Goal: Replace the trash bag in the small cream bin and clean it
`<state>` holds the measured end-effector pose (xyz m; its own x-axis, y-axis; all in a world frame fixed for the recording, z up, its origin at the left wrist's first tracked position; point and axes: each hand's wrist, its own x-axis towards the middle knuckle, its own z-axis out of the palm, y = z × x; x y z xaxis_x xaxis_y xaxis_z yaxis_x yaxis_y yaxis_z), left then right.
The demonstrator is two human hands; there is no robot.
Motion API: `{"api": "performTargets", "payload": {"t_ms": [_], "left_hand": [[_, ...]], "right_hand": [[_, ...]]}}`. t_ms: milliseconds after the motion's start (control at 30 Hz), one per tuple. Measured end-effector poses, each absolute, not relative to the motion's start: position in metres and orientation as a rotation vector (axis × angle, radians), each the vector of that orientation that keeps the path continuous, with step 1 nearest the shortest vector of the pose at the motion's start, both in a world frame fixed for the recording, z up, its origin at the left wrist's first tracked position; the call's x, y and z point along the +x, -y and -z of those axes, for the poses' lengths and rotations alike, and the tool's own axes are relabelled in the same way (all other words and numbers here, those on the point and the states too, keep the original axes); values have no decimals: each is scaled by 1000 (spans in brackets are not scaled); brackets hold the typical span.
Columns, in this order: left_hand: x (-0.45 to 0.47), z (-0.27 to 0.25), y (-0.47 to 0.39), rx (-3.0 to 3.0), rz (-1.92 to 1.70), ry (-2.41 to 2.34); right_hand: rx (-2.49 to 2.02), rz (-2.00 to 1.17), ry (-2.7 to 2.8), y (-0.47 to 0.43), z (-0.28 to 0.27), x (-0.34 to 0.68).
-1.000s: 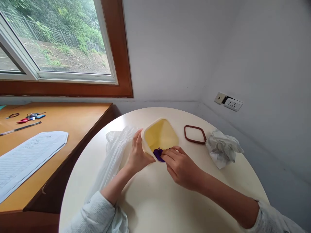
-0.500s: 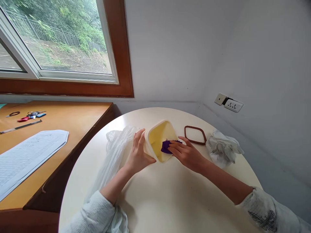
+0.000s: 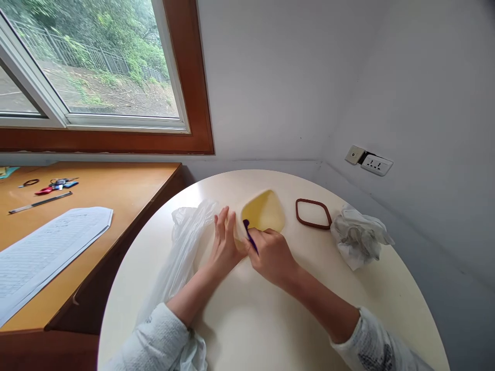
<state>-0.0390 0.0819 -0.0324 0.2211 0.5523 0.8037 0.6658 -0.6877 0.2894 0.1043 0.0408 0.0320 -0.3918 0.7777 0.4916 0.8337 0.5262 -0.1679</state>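
A pale yellow, rounded-square plastic container is tilted, its open side facing me. My left hand grips its left side, with the thumb low near the close corner. In my right hand is a purple cloth, pinched over the container's near rim. Only a narrow strip of the cloth shows; the fingers cover the rest. The two hands are close together at that corner.
On the round cream table, a clear plastic bag lies left of the container. To the right are a brown rounded frame and a crumpled white bag. A wooden desk holds papers, a pen and keys.
My right hand has moved left with the purple cloth, from the container's right inner side to its near left rim. The left hand still holds the container.
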Motion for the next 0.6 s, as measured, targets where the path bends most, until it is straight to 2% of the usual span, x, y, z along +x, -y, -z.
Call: {"api": "performTargets", "payload": {"t_ms": [233,433,600], "left_hand": [[-44,32,-84,-2334,1564,1171],[-46,32,-88,-2334,1641,1210],[-44,28,-85,-2377,1598,1149]], "right_hand": [[-1204,146,2287,-31,-36,87],[-1155,-305,2390,-21,-47,109],[-1286,-656,2565,-36,-64,118]]}}
